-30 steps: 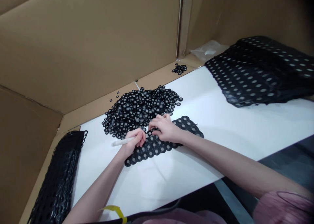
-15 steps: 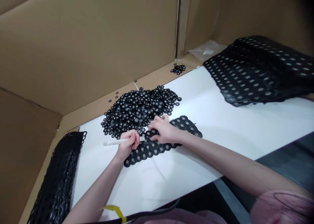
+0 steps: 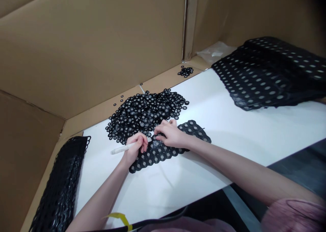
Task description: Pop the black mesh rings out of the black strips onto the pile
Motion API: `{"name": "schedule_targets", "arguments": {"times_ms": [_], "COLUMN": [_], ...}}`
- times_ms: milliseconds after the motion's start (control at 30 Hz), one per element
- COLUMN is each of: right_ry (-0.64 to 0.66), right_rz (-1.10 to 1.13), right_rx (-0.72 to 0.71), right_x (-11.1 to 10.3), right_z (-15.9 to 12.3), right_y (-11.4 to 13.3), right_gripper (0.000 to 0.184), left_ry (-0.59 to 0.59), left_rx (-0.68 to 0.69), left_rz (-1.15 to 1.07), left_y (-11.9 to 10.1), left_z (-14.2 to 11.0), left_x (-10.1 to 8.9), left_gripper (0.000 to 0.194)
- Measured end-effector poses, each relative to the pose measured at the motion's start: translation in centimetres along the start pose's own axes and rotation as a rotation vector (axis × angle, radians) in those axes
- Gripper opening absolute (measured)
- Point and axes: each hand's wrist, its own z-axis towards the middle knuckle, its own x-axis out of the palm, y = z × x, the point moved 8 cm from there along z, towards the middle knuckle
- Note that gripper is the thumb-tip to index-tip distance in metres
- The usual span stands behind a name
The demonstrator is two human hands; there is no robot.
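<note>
My left hand (image 3: 135,147) is closed around a white pen-like stick (image 3: 121,149), whose thick end points out to the left. Its other end reaches the upper edge of a black sheet (image 3: 158,154) with rows of pale round discs. My right hand (image 3: 172,134) lies over the middle of that sheet, fingers curled and thumb bent near the same edge. Whatever its fingertips pinch, if anything, is too small to make out. Just beyond both hands, a heap of loose black rings with pale centres (image 3: 145,111) touches the work area.
A stack of black perforated sheets (image 3: 59,184) lies at the left edge of the white table (image 3: 254,133). Larger black sheets with pale dots (image 3: 265,74) are piled at the right. Cardboard walls (image 3: 114,42) surround the table, and a small ring cluster (image 3: 185,71) sits near them.
My left hand has risen slightly toward the right hand, and the stick is tilted more, its tip higher at the sheet's upper edge. My right hand stays nearly in place.
</note>
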Motion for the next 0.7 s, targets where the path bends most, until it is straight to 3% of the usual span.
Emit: {"name": "schedule_targets", "arguments": {"times_ms": [67,233,433,700], "right_ry": [0.007,0.042,0.042,0.042], "right_rz": [-0.012,-0.025,0.004,0.004], "right_rx": [-0.014,-0.022,0.004,-0.026], "right_x": [0.0,0.1,-0.1,-0.1], "right_z": [0.0,-0.1,-0.2,-0.3], "right_y": [0.1,0.1,0.2,0.2], "right_gripper": [0.005,0.030,0.036,0.030], "left_ry": [0.001,0.017,0.043,0.061], "left_rx": [-0.002,0.004,-0.010,-0.039], "left_rz": [-0.005,-0.031,0.010,0.079], "left_y": [0.0,0.1,-0.3,-0.9], "left_z": [0.0,-0.1,0.1,0.2], "left_x": [0.0,0.1,0.4,1.0], "left_gripper": [0.037,0.035,0.035,0.029]}}
